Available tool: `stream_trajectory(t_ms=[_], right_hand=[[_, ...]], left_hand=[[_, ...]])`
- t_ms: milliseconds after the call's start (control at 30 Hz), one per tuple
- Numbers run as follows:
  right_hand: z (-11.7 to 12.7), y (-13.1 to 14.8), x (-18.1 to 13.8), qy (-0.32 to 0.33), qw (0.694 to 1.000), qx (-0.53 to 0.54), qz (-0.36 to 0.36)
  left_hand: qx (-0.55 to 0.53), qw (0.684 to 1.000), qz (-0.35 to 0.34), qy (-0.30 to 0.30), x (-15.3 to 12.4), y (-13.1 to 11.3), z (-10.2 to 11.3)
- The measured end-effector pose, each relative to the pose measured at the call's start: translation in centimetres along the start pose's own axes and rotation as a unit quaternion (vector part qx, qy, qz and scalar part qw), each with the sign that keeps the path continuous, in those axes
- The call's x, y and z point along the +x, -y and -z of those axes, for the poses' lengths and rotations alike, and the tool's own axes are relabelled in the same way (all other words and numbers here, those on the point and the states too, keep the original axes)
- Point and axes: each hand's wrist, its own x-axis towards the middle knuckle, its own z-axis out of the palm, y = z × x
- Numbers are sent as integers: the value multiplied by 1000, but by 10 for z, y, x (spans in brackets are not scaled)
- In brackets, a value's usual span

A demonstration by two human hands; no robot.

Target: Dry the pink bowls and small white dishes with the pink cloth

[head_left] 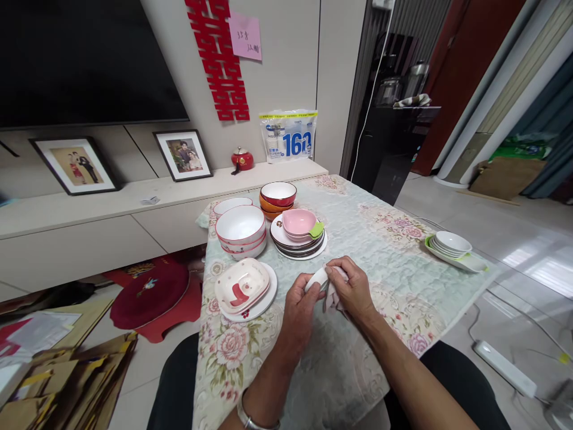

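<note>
My left hand [301, 304] is closed on the edge of a small white dish [317, 279], seen nearly edge-on. My right hand [351, 286] grips a pale pinkish cloth [332, 298] and presses it against the dish's far side. Just beyond my hands stands a stack of plates [299, 254] topped by pink bowls [299, 222] with a green tab. White bowls with red rims [240, 227] are stacked to its left. Nearer my left hand, a square dish with a red pattern [242, 286] rests on a white plate [271, 292].
Red and orange bowls [278, 196] stand at the table's back. At the right edge, small white bowls [452, 243] sit on a green-rimmed dish [474, 263]. A flowered cloth [326, 358] covers the table. A red stool [152, 292] and a power strip [504, 367] are on the floor.
</note>
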Motion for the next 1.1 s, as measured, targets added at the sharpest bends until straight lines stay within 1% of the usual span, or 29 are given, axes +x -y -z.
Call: stream_trajectory(t_ms=[67, 200, 267, 367, 433, 500, 567, 633, 667, 700, 767, 833, 900, 967, 1000, 1100], right_hand=[[-1, 2, -2, 5, 1000, 0, 24], [-3, 10, -7, 62, 994, 5, 87], [-3, 9, -7, 68, 994, 8, 82], [-1, 3, -2, 32, 999, 2, 24], [0, 0, -1, 9, 1000, -3, 4], [0, 1, -1, 9, 1000, -1, 23], [-1, 6, -3, 27, 998, 5, 62], [-2, 10, -5, 50, 994, 12, 94], [-2, 11, -6, 59, 993, 14, 98], [-3, 10, -6, 62, 994, 15, 94], [-3, 6, -4, 53, 997, 12, 62], [-3, 1, -2, 31, 999, 1, 24], [-2, -2, -2, 8, 1000, -9, 10], [-3, -1, -3, 0, 1000, -12, 27], [-3, 2, -4, 7, 999, -11, 43], [-5, 9, -8, 56, 994, -6, 92]], left_hand=[[-11, 1000, 5, -1, 1, 1, 0], [-37, 999, 24, 3, 3, 2, 1], [-37, 999, 25, -5, 4, 2, 2], [-26, 999, 25, -22, 3, 2, 1], [-31, 999, 29, -25, 2, 1, -1], [-47, 998, 36, -33, 1, -1, -2], [-62, 996, 41, -40, 1, -3, -2], [-71, 996, 43, -32, 1, -4, -2], [-72, 996, 42, -24, 1, -5, -2], [-70, 997, 40, -19, 1, -4, -2], [-68, 997, 33, -19, 1, -3, -1], [-74, 997, 28, -22, 1, -2, 0], [-77, 997, 25, -19, 1, 0, 0], [-72, 997, 22, -16, 2, 1, 1], [-67, 997, 22, -17, 2, 2, 1], [-51, 998, 25, -23, 4, 3, 2]])
